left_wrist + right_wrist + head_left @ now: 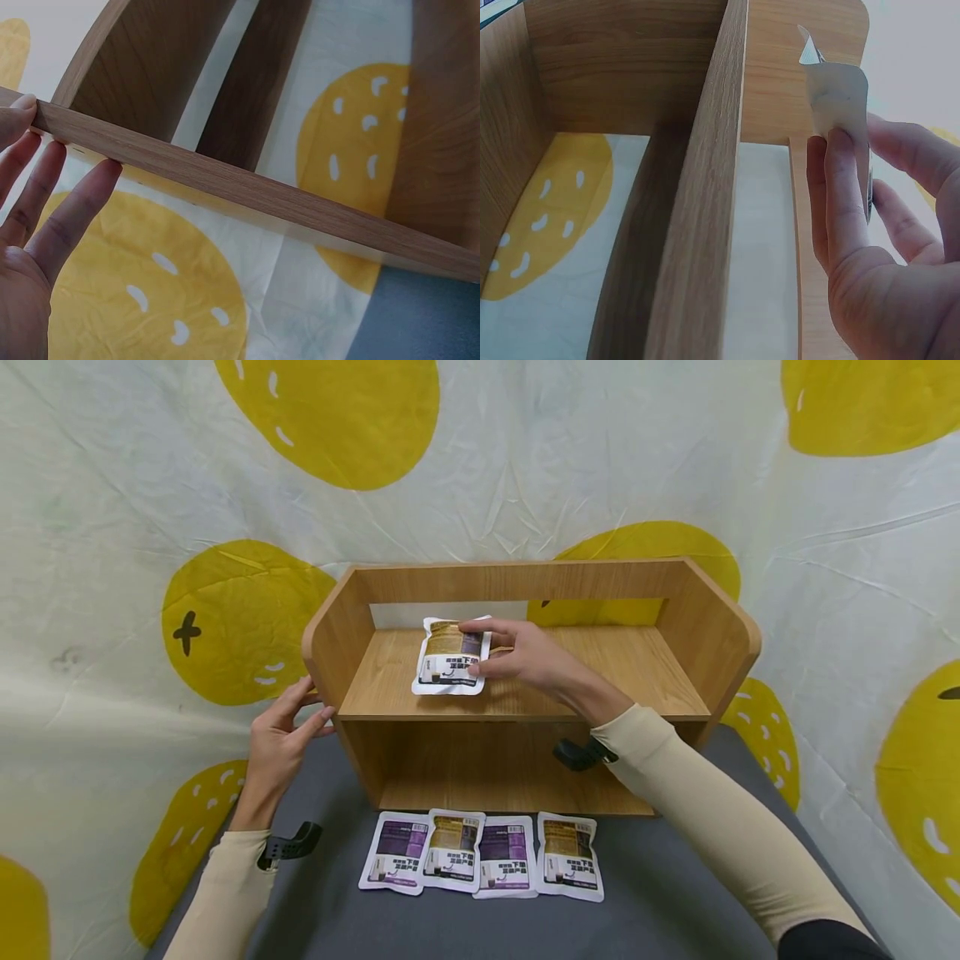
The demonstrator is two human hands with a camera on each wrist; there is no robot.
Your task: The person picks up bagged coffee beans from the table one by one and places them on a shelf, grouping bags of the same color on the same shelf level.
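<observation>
The right hand (531, 657) pinched a brown-labelled pouch (447, 657) above the upper shelf (626, 652), seemingly mid-placement, lowering needed next; the left hand (281, 739), fingers extended, touched the side panel (341, 639).

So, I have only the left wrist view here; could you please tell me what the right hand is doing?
Observer: The right hand is holding a brown-and-white pouch.
Operator: Thank you; is it resting on the upper board?
Observer: No, the right wrist view shows a gap between the pouch and the upper board.
Operator: And are there any other pouches about?
Observer: Yes, four lie side by side in front of the wooden shelf; from the left, a purple one, a brown one, a second purple one and a second brown one.
</observation>
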